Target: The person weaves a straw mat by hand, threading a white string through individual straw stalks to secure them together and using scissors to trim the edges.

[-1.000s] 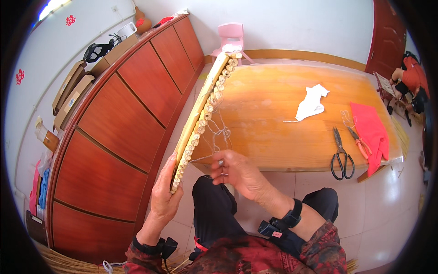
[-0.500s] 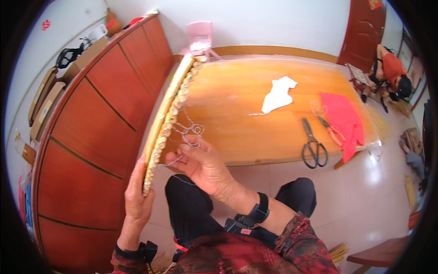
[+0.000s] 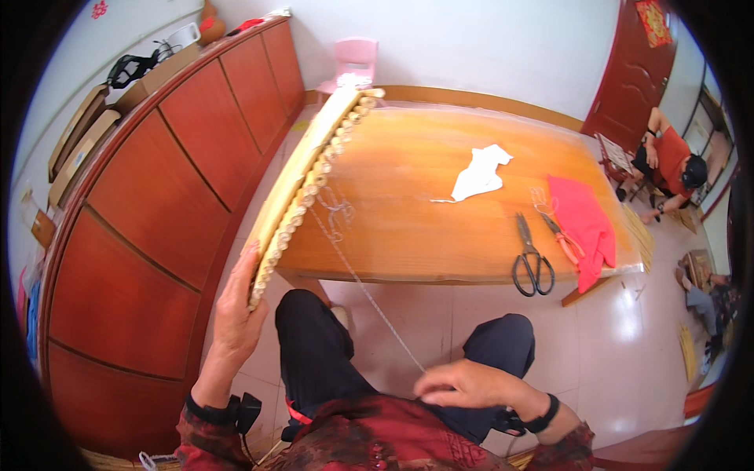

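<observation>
My left hand [image 3: 236, 314] grips the lower end of a long row of pale yellow stalks [image 3: 302, 169], held tilted with their round cut ends facing right. These look like reeds or straw bound side by side. From the middle of the row a thin twisted cord [image 3: 361, 284] runs straight down toward my lap. Its end is pinched in my right hand [image 3: 471, 383], which is slightly blurred over my thigh. A loose tangle of the same cord [image 3: 336, 210] hangs beside the stalks, above the table.
On the wooden table [image 3: 408, 243] lie black scissors [image 3: 532, 263], red-handled pliers [image 3: 567, 242], a red cloth [image 3: 587, 235] and a white cloth [image 3: 481, 174]. A red cabinet [image 3: 188, 133] stands to the left. Two other people sit at the far right; a pink chair [image 3: 356, 59] is behind the table.
My right hand has moved from beside the stalks down and right to my lap, drawing the cord out straight. The loose loops have left my fingers. My left hand keeps its grip.
</observation>
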A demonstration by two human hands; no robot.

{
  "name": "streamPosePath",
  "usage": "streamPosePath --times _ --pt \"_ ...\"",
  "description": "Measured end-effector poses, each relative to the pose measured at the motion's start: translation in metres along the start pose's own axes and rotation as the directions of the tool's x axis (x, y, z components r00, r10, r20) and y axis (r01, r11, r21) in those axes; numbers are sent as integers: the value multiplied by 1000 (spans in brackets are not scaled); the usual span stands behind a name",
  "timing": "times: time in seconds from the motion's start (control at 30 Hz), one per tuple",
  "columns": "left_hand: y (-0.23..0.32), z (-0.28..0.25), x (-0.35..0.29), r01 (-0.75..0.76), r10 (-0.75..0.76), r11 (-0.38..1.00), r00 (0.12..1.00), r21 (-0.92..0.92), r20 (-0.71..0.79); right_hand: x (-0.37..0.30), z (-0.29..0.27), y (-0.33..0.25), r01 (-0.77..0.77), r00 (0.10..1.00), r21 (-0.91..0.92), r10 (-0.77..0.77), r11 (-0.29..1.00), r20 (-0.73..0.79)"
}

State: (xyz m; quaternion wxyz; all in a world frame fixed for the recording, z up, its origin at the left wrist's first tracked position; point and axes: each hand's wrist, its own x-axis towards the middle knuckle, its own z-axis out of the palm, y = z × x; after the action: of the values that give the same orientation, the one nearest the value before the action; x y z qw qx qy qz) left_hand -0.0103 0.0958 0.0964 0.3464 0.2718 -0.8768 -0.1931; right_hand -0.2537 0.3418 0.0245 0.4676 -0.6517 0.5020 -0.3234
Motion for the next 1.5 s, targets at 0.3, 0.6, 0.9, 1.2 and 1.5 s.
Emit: streamPosePath --times 0.3,0.6,0.9,1.2,1.5 --pt "1 -10 -4 -37 33 994 999 100 41 -22 -39 -51 -129 948 -577 -69 807 -309" --pt "-9 -1 -23 -115 90 983 981 140 172 15 -80 -72 58 621 -9 -43 998 -783" --pt "-24 23 -44 -210 175 964 962 163 208 123 -58 2 283 823 393 -11 875 -568" --pt "-32 34 -56 -248 202 950 951 190 232 104 -55 36 70 840 622 291 780 -459" --pt "-40 43 -63 -271 201 927 943 261 265 -1 -69 18 -359 781 317 469 878 -412"
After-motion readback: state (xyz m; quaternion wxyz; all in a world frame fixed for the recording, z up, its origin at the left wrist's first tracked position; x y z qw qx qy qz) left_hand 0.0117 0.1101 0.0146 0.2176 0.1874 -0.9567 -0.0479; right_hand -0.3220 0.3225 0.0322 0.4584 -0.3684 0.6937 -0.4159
